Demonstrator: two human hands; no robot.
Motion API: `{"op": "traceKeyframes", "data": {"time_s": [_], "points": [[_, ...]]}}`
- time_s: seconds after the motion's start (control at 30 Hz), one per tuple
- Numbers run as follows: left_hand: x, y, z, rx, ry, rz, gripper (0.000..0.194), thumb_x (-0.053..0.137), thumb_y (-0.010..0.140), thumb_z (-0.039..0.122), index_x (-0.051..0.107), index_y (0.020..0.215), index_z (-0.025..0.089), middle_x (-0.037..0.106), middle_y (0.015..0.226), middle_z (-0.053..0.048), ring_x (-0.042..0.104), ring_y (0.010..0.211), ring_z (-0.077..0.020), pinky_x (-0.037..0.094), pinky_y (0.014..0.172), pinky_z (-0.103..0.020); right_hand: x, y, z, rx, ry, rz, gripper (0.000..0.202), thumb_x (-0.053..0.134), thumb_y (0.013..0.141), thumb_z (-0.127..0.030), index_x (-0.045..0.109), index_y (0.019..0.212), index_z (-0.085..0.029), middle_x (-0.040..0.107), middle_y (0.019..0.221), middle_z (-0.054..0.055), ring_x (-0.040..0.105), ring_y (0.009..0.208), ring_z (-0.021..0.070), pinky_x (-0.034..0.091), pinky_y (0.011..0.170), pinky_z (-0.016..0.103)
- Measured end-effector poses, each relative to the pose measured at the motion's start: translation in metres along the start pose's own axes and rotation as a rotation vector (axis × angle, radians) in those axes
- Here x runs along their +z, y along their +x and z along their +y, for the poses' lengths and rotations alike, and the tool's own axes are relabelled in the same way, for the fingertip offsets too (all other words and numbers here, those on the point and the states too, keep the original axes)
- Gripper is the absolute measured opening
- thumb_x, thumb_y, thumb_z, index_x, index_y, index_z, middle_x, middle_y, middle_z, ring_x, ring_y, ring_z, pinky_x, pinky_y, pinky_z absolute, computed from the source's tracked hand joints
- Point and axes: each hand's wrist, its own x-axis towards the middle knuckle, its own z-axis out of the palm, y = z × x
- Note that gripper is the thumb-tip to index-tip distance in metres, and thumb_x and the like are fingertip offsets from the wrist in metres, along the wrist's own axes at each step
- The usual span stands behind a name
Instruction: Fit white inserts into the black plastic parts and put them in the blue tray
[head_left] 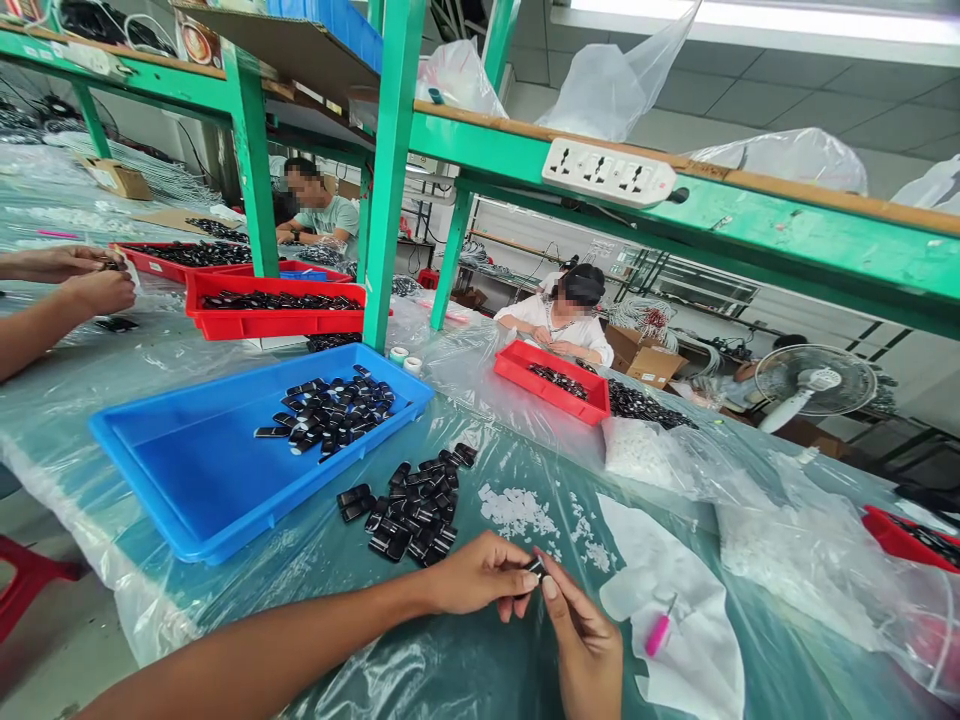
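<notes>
Near the bottom centre, my left hand (pixel 486 575) pinches a small black piece (pixel 535 568) between thumb and fingers. My right hand (pixel 583 630) grips the same piece from the other side, its thumb and forefinger pressed on it. Just beyond my left hand lies a heap of black pieces (pixel 416 510) on the plastic-covered table (pixel 300 590). More black pieces (pixel 341 410) fill the right part of a blue tray (pixel 187 470). Small clear-white bits (pixel 517 512) are scattered beyond my hands. A pink-handled tool (pixel 659 632) rests on a white cloth (pixel 697 600) to the right.
Red trays (pixel 277 325) (pixel 525 368) of black parts stand farther back. A green shelf frame (pixel 394 180) rises from the table. Another person's hands (pixel 97 285) work at the left; two people sit beyond. Bags of white bits (pixel 649 455) and a fan (pixel 814 385) are at the right.
</notes>
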Motion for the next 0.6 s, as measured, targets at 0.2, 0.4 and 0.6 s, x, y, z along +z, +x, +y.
{"op": "traceKeyframes", "data": {"time_s": [0.2,0.4,0.6], "points": [[0.0,0.0,0.0,-0.018,0.027,-0.003,0.049,0.052,0.08,0.059,0.057,0.067,0.012,0.054,0.063,-0.001,0.049,0.05,-0.0075,0.04,0.053,-0.019,0.002,-0.002,0.0,-0.016,0.001,-0.005,0.035,0.064,0.073,-0.048,0.071,0.097,-0.023,0.066,0.109,0.007,0.057,0.107,0.0278,0.045,0.092,0.039],[-0.001,0.005,-0.001,-0.013,0.009,0.107,0.05,0.054,0.078,0.06,0.058,0.069,0.011,0.057,0.066,-0.002,0.052,0.054,-0.0093,0.042,0.055,-0.02,-0.004,0.003,-0.006,-0.102,-0.121,-0.061,0.041,0.05,0.084,-0.047,0.06,0.117,-0.025,0.057,0.125,0.006,0.048,0.118,0.0242,0.038,0.099,0.038],[-0.003,0.007,-0.008,-0.065,-0.031,0.173,0.05,0.058,0.074,0.059,0.061,0.073,0.009,0.06,0.067,-0.004,0.055,0.055,-0.0105,0.044,0.058,-0.022,-0.022,0.026,0.008,-0.308,-0.683,-0.045,0.038,0.041,0.088,-0.043,0.065,0.11,-0.023,0.056,0.122,0.008,0.045,0.117,0.0275,0.035,0.098,0.043]]}}
